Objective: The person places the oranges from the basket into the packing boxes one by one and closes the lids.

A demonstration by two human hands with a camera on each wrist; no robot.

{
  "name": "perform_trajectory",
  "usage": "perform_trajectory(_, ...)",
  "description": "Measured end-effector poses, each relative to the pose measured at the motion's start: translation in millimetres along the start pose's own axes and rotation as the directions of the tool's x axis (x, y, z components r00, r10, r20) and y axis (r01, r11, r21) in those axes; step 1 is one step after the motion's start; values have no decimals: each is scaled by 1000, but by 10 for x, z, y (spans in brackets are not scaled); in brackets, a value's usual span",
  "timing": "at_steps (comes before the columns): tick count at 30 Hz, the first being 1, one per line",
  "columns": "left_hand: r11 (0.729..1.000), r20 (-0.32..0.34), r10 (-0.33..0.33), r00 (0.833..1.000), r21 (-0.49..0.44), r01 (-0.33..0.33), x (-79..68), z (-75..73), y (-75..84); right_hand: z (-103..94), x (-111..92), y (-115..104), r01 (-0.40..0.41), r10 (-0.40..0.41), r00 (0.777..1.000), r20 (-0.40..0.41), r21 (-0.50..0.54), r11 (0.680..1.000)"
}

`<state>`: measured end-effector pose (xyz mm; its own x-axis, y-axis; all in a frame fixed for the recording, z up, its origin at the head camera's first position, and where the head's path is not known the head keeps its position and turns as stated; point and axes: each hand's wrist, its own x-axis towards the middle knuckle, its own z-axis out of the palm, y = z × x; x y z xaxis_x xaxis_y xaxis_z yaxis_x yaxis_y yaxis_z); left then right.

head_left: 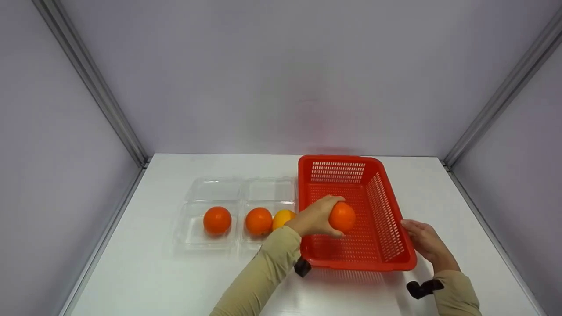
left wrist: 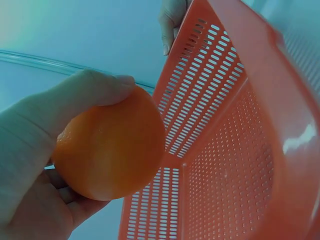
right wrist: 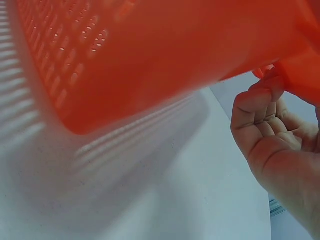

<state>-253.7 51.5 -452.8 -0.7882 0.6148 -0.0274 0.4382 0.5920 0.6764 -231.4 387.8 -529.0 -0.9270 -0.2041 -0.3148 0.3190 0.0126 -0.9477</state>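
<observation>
An orange [head_left: 342,217] is in my left hand [head_left: 314,218], which grips it between thumb and fingers over the red plastic basket [head_left: 331,253]. In the left wrist view the thumb lies across the top of the orange [left wrist: 112,147], and the fingers curl underneath. My right hand [head_left: 428,242] holds the basket's right rim. From the right wrist view, its fingers [right wrist: 255,100] bend up under that rim, and the basket's wall [right wrist: 165,55] slopes down toward the table. No fruit shows on the visible part of the basket's floor.
Left of the basket lie two clear plastic clamshell boxes [head_left: 193,235] with lids folded back. One orange [head_left: 217,220] sits in the left box. The other box holds an orange [head_left: 258,221] and a yellow fruit [head_left: 283,218], partly behind my left forearm. Pale walls surround the white table [head_left: 145,272].
</observation>
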Motion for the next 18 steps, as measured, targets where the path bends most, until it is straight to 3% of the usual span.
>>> perform_trajectory(5,1000,-3,-5,1000,-4,5,-47,-24,-35,15,3,2,-20,18,999,-40,-50,999)
perform_trajectory(12,1000,-24,1,1000,-8,-1,-83,-54,-79,-2,3,13,-19,19,1000,4,-56,998)
perform_trajectory(18,1000,-47,11,999,-10,-12,-92,-74,-117,-9,-1,6,-38,37,999,-15,-53,998)
